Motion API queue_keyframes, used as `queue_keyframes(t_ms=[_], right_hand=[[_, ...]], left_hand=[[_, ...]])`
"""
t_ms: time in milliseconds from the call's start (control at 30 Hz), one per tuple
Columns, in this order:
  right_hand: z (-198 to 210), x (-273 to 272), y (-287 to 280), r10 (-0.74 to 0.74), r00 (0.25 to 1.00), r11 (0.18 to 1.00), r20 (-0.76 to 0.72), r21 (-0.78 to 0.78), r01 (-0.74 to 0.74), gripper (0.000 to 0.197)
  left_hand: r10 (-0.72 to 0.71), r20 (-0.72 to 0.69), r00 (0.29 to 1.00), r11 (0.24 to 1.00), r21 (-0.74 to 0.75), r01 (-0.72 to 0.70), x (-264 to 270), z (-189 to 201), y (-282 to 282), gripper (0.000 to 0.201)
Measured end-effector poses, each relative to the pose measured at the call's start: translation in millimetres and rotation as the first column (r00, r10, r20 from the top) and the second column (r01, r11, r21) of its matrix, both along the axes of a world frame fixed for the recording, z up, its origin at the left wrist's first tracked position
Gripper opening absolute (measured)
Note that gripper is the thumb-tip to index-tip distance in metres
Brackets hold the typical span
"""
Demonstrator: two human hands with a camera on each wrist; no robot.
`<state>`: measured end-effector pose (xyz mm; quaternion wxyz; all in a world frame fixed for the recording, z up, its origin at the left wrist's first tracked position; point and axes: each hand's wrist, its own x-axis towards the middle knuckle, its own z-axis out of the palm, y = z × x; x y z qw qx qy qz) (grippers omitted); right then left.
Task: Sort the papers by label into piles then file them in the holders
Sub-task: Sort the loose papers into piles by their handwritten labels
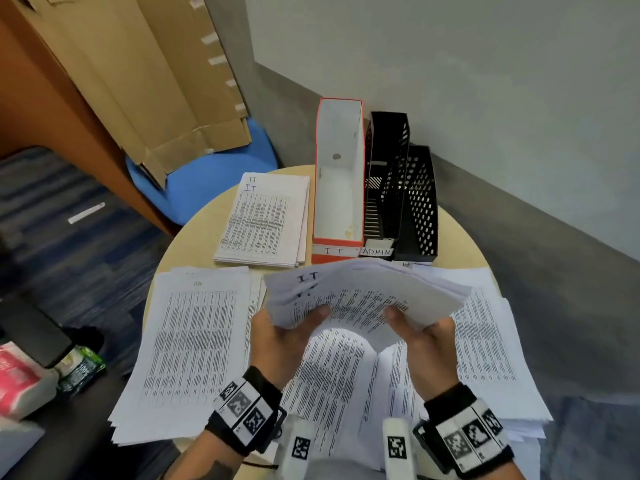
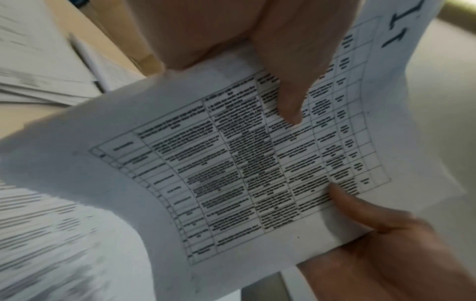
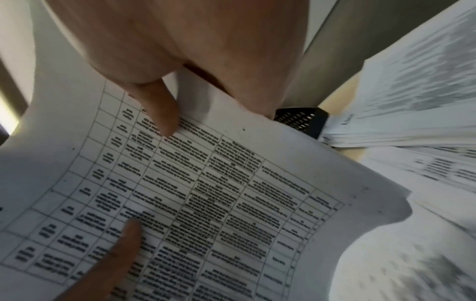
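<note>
A bent stack of printed papers point(image 1: 363, 292) with "IT" handwritten on the top sheet hangs above the round table point(image 1: 187, 237). My left hand point(image 1: 294, 327) grips its left side and my right hand point(image 1: 422, 327) its right side, thumbs on top and fingers hidden beneath. The left wrist view shows the top sheet point(image 2: 231, 173) with my left thumb point(image 2: 291, 101) pressed on it. The right wrist view shows the same sheet point(image 3: 206, 193). An IT pile point(image 1: 266, 220) lies by the orange holder point(image 1: 337, 181) labelled IT. Beside it stand a black holder point(image 1: 384, 181) labelled ADMIN and a second black holder point(image 1: 419, 202).
An HR pile point(image 1: 194, 334) lies at front left, another pile point(image 1: 491, 341) at front right, and more sheets point(image 1: 339, 375) under my hands. A blue chair point(image 1: 214, 181) with cardboard point(image 1: 156, 81) leaning on it stands behind the table. The wall runs close behind the holders.
</note>
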<state>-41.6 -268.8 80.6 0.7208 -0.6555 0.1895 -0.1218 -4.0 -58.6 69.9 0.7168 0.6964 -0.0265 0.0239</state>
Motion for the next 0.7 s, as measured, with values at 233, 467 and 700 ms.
queue_keyframes(t_ms=[233,467,700], right_hand=[[-42,-5,0,0.059,0.98,0.998,-0.188,-0.026,-0.065,0.023],[-67,1,-5,-0.014,0.964,0.999,-0.267,0.025,0.022,0.024],[-74,14,6,0.047,0.928,0.998,-0.371,-0.024,-0.061,0.02]], left_hand=[[-0.05,-0.174,0.983,0.992,0.103,0.069,-6,-47,1,0.05],[-0.034,-0.226,0.973,0.992,0.112,0.061,-2,-70,0,0.035],[-0.008,-0.337,0.941,0.986,0.155,0.064,8,-77,-7,0.016]])
